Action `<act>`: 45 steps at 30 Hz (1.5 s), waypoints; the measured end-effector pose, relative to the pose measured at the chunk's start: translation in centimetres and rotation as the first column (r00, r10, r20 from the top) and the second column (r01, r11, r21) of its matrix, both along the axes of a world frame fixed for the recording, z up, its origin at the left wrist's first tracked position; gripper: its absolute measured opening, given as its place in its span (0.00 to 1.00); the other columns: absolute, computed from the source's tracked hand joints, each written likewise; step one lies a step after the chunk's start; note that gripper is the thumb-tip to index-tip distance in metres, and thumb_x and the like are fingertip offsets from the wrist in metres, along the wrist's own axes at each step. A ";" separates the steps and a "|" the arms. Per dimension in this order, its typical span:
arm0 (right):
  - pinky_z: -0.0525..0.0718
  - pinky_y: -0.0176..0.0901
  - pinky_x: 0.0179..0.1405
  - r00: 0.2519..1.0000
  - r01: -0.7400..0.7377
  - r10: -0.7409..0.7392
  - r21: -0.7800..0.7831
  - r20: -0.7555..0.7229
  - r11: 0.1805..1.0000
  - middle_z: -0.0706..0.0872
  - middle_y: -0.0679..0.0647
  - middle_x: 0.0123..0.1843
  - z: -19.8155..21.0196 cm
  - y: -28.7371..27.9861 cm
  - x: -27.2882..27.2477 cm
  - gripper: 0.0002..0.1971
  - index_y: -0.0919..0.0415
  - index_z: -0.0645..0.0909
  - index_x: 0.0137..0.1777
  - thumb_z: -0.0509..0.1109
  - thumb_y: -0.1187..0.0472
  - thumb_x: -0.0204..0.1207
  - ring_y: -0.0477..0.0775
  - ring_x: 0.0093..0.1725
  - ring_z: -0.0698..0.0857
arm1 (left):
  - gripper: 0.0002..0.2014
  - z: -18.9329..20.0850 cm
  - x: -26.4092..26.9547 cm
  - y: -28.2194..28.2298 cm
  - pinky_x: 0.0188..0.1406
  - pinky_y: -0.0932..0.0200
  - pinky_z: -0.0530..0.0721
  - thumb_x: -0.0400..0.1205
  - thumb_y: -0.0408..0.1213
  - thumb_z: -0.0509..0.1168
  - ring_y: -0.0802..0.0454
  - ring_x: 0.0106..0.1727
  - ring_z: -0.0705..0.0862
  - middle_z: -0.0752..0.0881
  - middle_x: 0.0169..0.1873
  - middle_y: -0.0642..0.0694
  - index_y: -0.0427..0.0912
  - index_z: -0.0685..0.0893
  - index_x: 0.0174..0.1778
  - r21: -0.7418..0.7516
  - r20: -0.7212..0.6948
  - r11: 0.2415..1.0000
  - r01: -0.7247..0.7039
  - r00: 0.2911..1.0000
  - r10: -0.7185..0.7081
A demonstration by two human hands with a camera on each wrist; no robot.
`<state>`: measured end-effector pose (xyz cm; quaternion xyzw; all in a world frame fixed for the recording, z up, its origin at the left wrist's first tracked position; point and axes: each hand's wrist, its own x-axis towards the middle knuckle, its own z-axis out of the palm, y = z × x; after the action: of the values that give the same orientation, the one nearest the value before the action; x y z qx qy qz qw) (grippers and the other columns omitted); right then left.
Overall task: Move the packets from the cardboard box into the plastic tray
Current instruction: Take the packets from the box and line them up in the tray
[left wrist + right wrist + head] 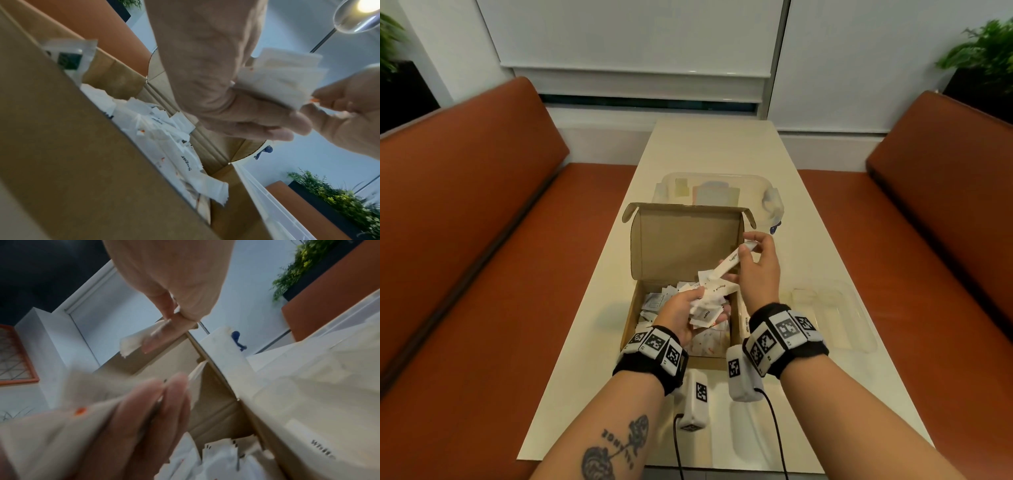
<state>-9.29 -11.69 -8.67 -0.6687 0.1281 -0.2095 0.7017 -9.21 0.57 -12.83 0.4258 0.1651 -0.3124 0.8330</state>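
head view: left hand (683,313) clutching packets (707,310), right hand (756,263) pinching sugar stick (729,262), fingertips blurred

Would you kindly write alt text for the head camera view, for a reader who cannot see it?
Over an open cardboard box of white packets, the left hand holds a bunch of packets while the right hand pinches a long sugar stick. The box sits on a pale table, a clear plastic tray to its right and a clear lidded tub behind.

One cardboard box (685,240); two clear trays (835,315); many packets (654,305).
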 end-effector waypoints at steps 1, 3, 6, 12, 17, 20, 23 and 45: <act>0.88 0.42 0.29 1.000 0.008 -0.008 0.000 0.008 1.000 0.79 0.59 0.55 0.0 -0.4 -0.2 0.12 0.47 0.75 0.51 0.58 0.67 0.82 0.61 0.44 0.89 | 0.11 -0.1 0.0 0.0 0.24 0.53 0.88 0.87 0.35 0.56 0.39 0.34 0.91 0.90 0.37 0.31 0.31 0.78 0.55 -0.002 -0.004 1.000 -0.004 1.000 0.004; 0.88 0.42 0.28 1.000 -0.004 0.004 0.022 0.017 1.000 0.79 0.53 0.47 0.1 -1.2 -0.5 0.11 0.52 0.76 0.54 0.57 0.69 0.82 0.53 0.37 0.90 | 0.11 -0.1 0.1 0.0 0.24 0.53 0.88 0.87 0.35 0.56 0.38 0.34 0.91 0.90 0.37 0.30 0.30 0.77 0.56 -0.001 -0.004 1.000 -0.011 1.000 0.011; 0.88 0.45 0.30 0.989 -0.136 0.138 0.042 -0.052 0.990 0.77 0.56 0.42 0.3 -2.1 -1.0 0.11 0.57 0.78 0.54 0.58 0.71 0.80 0.55 0.35 0.89 | 0.11 -0.1 0.1 -0.2 0.26 0.52 0.89 0.87 0.35 0.56 0.38 0.36 0.90 0.89 0.41 0.28 0.31 0.75 0.59 0.001 -0.006 1.000 -0.017 1.000 0.017; 0.89 0.57 0.38 0.870 -0.432 0.389 -0.088 -0.304 0.898 0.80 0.66 0.45 -0.2 -2.4 -2.1 0.07 0.61 0.82 0.51 0.64 0.70 0.79 0.71 0.46 0.87 | 0.13 -0.5 0.3 -0.8 0.40 0.48 0.88 0.85 0.37 0.61 0.44 0.43 0.88 0.89 0.50 0.37 0.35 0.80 0.63 0.154 0.062 0.987 -0.045 0.997 0.036; 0.89 0.61 0.45 0.885 -0.375 0.352 -0.021 -0.304 0.927 0.82 0.61 0.36 -0.8 -2.7 -2.1 0.12 0.64 0.78 0.58 0.69 0.72 0.76 0.60 0.39 0.87 | 0.12 -0.6 0.2 -0.9 0.38 0.51 0.87 0.84 0.34 0.63 0.45 0.43 0.89 0.90 0.47 0.39 0.36 0.82 0.62 0.217 0.164 0.976 -0.009 0.986 -0.028; 0.90 0.45 0.36 0.883 -0.351 0.347 0.046 -0.315 0.935 0.89 0.64 0.43 -0.3 -4.3 -2.0 0.13 0.63 0.78 0.56 0.73 0.71 0.73 0.57 0.40 0.91 | 0.09 -0.6 0.3 -0.7 0.29 0.55 0.89 0.84 0.31 0.63 0.44 0.40 0.91 0.91 0.43 0.37 0.35 0.81 0.59 0.151 0.167 0.988 -0.041 0.986 0.015; 0.87 0.35 0.31 0.827 -0.387 0.345 -0.005 -0.444 0.922 0.88 0.62 0.44 -0.3 -6.6 -1.8 0.10 0.67 0.80 0.51 0.75 0.71 0.71 0.52 0.38 0.90 | 0.11 -0.6 0.2 -0.5 0.29 0.55 0.89 0.85 0.29 0.61 0.41 0.42 0.91 0.89 0.50 0.30 0.34 0.77 0.63 0.096 0.164 0.994 -0.058 0.986 0.042; 0.88 0.58 0.48 0.730 -0.402 -0.016 -0.448 -0.683 0.799 0.85 0.67 0.52 -7.5 -4.4 0.6 0.15 0.66 0.75 0.58 0.66 0.77 0.73 0.66 0.48 0.88 | 0.08 -1.4 -0.1 0.2 0.38 0.50 0.91 0.86 0.30 0.59 0.42 0.42 0.91 0.89 0.47 0.32 0.36 0.77 0.59 0.139 0.175 0.989 -0.056 0.984 0.031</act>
<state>-8.70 -16.13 -16.13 -0.8857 0.2232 0.0885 0.3974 -9.29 0.72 -14.22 0.5061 0.1239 -0.2435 0.8181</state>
